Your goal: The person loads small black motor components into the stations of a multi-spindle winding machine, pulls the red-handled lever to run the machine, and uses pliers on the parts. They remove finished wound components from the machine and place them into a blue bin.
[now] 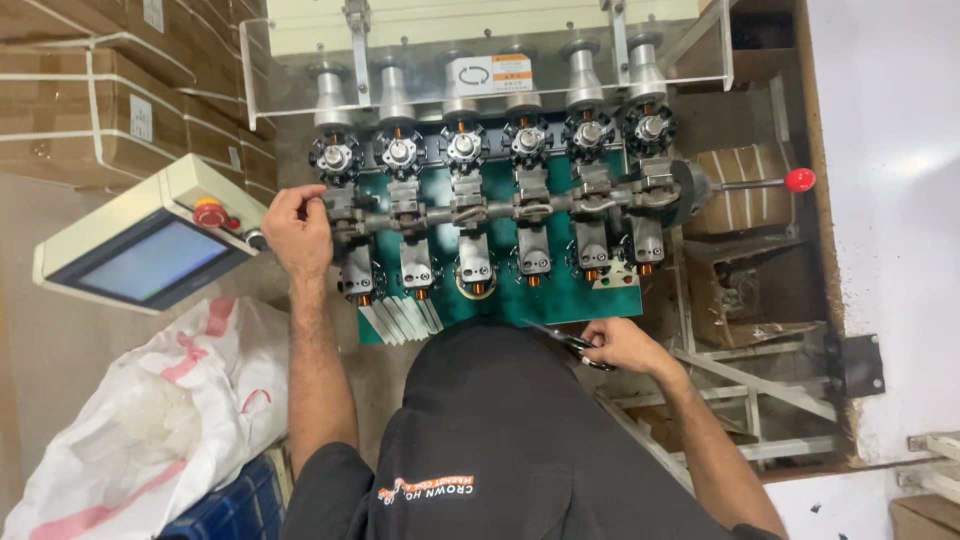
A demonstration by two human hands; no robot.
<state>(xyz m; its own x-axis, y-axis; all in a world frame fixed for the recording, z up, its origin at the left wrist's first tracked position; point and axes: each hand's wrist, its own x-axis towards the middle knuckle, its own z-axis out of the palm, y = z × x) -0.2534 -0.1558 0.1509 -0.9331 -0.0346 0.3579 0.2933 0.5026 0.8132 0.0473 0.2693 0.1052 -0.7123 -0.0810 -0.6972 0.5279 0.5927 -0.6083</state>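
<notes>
A green-faced winding machine [505, 290] carries a row of several black toothed spindle heads [462, 146] and metal clamp units on a horizontal shaft [500, 210]. My left hand [297, 228] rests against the leftmost clamp unit at the end of that shaft, fingers curled on it. My right hand [622, 345] sits at the lower right edge of the green plate and grips a pair of black-handled scissors [570, 343], blades pointing left. Small copper coils show under the lower clamps [476, 288]. A few pale flat strips [400, 320] lean at the plate's lower left.
A tilted control box with a screen and a red button [150, 250] stands at the left. A lever with a red ball knob [798, 180] sticks out at the right. Strapped cardboard boxes [90, 110] are stacked at the upper left. A white sack [150, 420] lies at the lower left.
</notes>
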